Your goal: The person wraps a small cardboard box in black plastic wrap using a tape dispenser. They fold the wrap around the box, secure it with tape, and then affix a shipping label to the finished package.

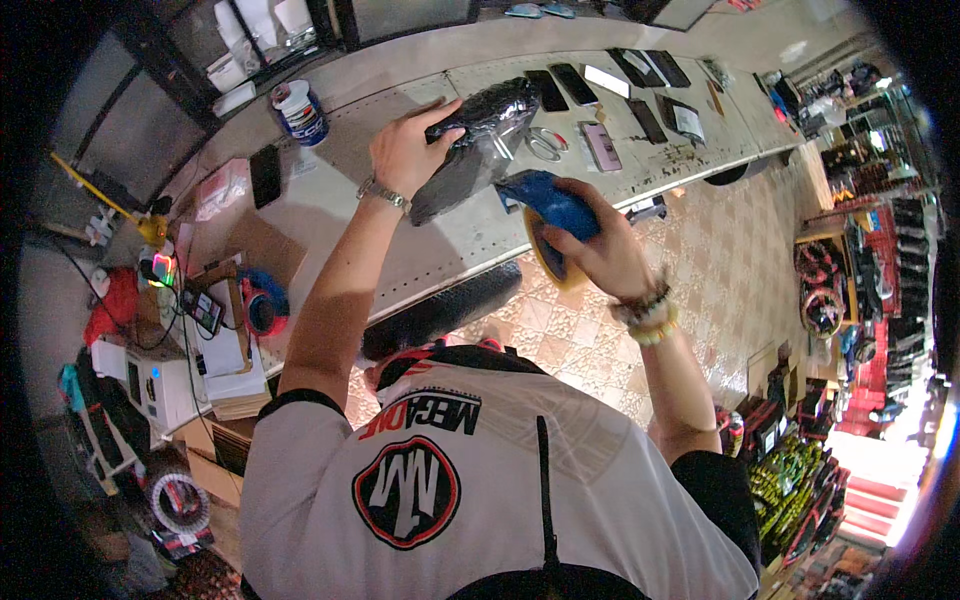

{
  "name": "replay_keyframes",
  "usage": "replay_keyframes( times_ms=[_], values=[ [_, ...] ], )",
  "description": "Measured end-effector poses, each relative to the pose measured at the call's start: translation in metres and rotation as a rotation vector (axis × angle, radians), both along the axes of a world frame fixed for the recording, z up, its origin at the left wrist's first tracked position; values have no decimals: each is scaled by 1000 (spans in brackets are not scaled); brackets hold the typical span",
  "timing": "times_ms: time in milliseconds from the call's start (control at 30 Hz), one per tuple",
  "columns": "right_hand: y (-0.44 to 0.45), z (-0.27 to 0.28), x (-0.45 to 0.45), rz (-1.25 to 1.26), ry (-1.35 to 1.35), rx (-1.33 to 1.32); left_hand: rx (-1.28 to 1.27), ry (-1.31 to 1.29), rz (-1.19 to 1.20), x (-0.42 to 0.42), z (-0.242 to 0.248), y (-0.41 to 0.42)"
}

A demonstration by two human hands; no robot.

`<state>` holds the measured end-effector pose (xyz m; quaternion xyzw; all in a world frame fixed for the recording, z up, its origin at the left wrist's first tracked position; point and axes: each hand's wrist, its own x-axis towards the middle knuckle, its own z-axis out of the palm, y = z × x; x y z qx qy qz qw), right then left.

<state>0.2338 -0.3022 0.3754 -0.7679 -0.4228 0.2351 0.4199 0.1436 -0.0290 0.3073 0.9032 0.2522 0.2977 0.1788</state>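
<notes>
My left hand (412, 146) grips a package wrapped in glossy black plastic (480, 135) at its near end, with fingers on top and thumb at the side. The package is tilted above the pale worktable (442, 259). My right hand (607, 251) holds a blue tape dispenser (551, 195) carrying a roll of yellowish tape (568, 277), just past the table's front edge. A shiny clear strip (504, 142) shows on the package's side facing the dispenser; whether it joins the dispenser I cannot tell.
Scissors (547, 144) and a pink phone (600, 146) lie right of the package, with several dark phones (574, 82) behind. A blue-and-white tub (300, 112) stands at back left. Another tape dispenser (262, 301) sits left. Under the table edge lies a black roll (442, 307).
</notes>
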Motion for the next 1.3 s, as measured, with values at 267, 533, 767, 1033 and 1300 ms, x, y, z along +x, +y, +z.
replay_keyframes(
  times_ms=[267,533,767,1033,1300],
  values=[
    [80,-12,36,149,-304,-197,-24,160,-79,-4,-1,4],
    [63,-22,19,159,-365,-636,218,-290,-245,-27,-16,24],
    [90,73,25,99,-58,352,-8,-582,-237,-27,-38,11],
    [127,45,9,158,8,69,-156,-339,-313,-29,-29,22],
    [61,55,-19,135,26,-2,-270,-395,-426,-16,-39,45]
  ],
)
